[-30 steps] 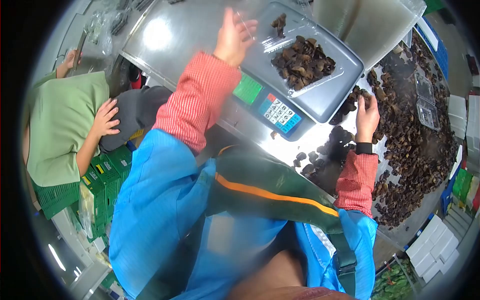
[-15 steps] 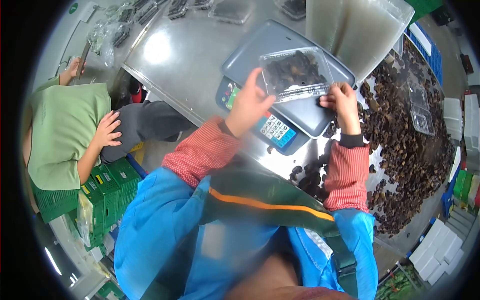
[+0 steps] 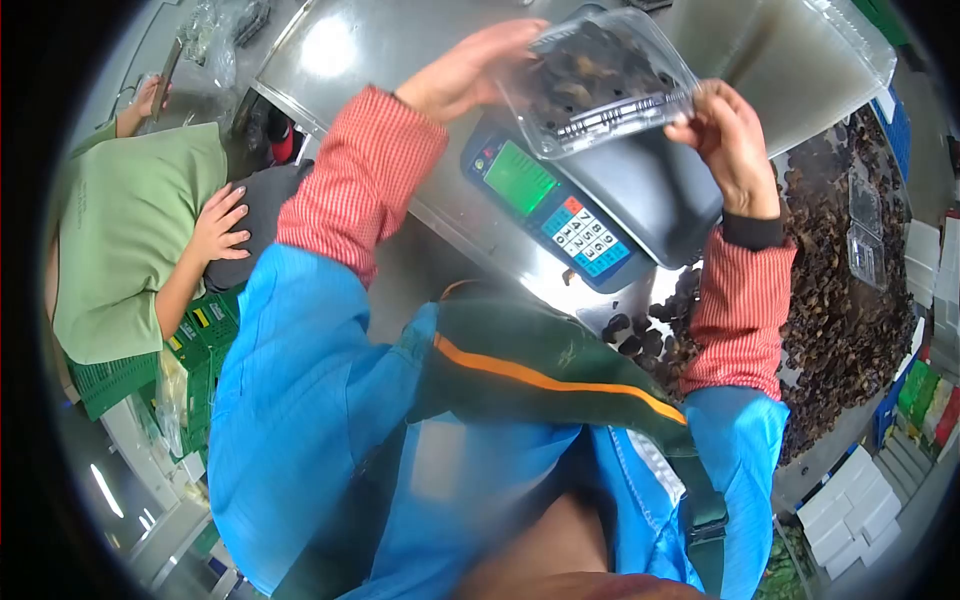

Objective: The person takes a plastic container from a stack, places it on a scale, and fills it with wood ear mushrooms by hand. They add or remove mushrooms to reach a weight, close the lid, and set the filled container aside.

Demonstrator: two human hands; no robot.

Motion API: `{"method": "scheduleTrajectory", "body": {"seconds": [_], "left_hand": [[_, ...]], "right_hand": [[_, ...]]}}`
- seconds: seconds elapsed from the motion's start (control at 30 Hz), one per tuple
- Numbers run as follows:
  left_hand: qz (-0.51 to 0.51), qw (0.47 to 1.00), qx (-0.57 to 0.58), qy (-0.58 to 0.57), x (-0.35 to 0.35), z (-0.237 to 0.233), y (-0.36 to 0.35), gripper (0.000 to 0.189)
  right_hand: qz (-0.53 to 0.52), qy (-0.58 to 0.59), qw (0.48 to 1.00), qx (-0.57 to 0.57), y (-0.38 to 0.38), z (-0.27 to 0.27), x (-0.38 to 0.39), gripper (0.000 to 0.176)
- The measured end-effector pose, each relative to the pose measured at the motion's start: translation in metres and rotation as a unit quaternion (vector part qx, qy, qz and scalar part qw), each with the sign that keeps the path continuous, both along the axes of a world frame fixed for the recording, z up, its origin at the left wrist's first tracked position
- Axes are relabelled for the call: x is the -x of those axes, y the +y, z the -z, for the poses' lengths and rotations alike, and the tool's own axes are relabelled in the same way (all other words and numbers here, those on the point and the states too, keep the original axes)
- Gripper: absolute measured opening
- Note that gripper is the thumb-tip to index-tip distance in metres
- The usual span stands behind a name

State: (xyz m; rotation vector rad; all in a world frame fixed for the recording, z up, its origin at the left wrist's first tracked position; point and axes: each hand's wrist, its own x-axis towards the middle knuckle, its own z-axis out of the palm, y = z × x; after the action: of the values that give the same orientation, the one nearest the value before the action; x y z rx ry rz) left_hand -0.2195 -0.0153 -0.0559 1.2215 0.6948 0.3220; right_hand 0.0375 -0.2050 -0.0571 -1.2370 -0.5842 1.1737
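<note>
The lidded box (image 3: 600,85) of dark mushrooms has come up off the scale (image 3: 645,200) on the counter (image 3: 370,40) and now hangs tilted above it. The left hand (image 3: 465,70) and right hand (image 3: 735,140) hold its 2 ends, fingers closed on the rim. The weighing looks done.

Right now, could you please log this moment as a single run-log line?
left hand: holds clear box of dark mushrooms | right hand: grips its other edge | clear box: held above scale

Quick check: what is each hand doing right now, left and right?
Left hand: closed on the left end of the clear plastic box of dark dried pieces.
Right hand: closed on the same box's right edge.
</note>
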Motion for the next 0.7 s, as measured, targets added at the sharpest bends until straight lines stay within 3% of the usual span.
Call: {"method": "scheduleTrajectory", "body": {"seconds": [0.07, 0.17, 0.2, 0.23, 0.3, 0.33, 0.43, 0.47, 0.53, 0.57, 0.6, 0.63, 0.7], "left_hand": [[0.081, 0.996, 0.029, -0.008, 0.002, 0.000, 0.015, 0.044], [0.072, 0.989, 0.125, -0.009, 0.007, 0.005, 0.028, 0.044], [0.051, 0.989, 0.136, -0.005, 0.005, 0.008, 0.034, 0.043], [0.038, 0.991, 0.128, -0.003, 0.005, 0.015, 0.050, 0.043], [0.014, 0.994, 0.111, 0.002, 0.003, 0.031, 0.093, 0.043], [0.025, 0.994, 0.102, -0.036, -0.011, 0.021, 0.101, 0.055], [-0.048, 0.964, 0.111, -0.238, -0.060, 0.020, 0.133, 0.054], [-0.092, 0.936, 0.240, -0.239, -0.074, 0.017, 0.148, 0.055], [-0.137, 0.960, 0.205, -0.134, -0.100, 0.018, 0.143, 0.060], [-0.161, 0.966, 0.188, -0.079, -0.110, 0.020, 0.135, 0.062], [0.010, 0.988, 0.108, -0.114, -0.109, 0.050, 0.144, 0.082], [0.005, 0.987, 0.107, -0.118, -0.110, 0.041, 0.125, 0.067], [-0.006, 0.987, 0.099, -0.127, -0.094, 0.009, 0.056, 0.041]], "right_hand": [[-0.013, -0.012, 1.000, -0.003, 0.019, -0.004, 0.001, 0.015], [0.009, -0.190, 0.981, 0.048, 0.028, -0.012, 0.010, 0.024], [0.031, -0.281, 0.959, 0.013, 0.028, -0.004, 0.004, 0.030], [0.048, -0.408, 0.912, 0.002, 0.025, -0.011, -0.004, 0.032], [0.159, -0.673, 0.720, -0.067, 0.020, -0.036, -0.016, 0.033], [0.193, -0.739, 0.644, -0.051, 0.016, -0.051, -0.025, 0.031], [0.263, -0.900, 0.349, -0.009, 0.015, -0.114, -0.046, 0.032], [0.248, -0.913, 0.322, 0.023, 0.018, -0.126, -0.054, 0.038], [0.218, -0.935, 0.267, 0.089, 0.024, -0.141, -0.079, 0.052], [0.142, -0.959, 0.221, 0.107, 0.022, -0.142, -0.099, 0.045], [0.064, -0.975, 0.175, 0.124, 0.017, -0.141, -0.127, 0.039], [-0.016, -0.982, 0.129, 0.140, 0.014, -0.139, -0.152, 0.034], [0.001, -0.919, 0.380, 0.107, 0.013, -0.111, -0.186, 0.033]]}}
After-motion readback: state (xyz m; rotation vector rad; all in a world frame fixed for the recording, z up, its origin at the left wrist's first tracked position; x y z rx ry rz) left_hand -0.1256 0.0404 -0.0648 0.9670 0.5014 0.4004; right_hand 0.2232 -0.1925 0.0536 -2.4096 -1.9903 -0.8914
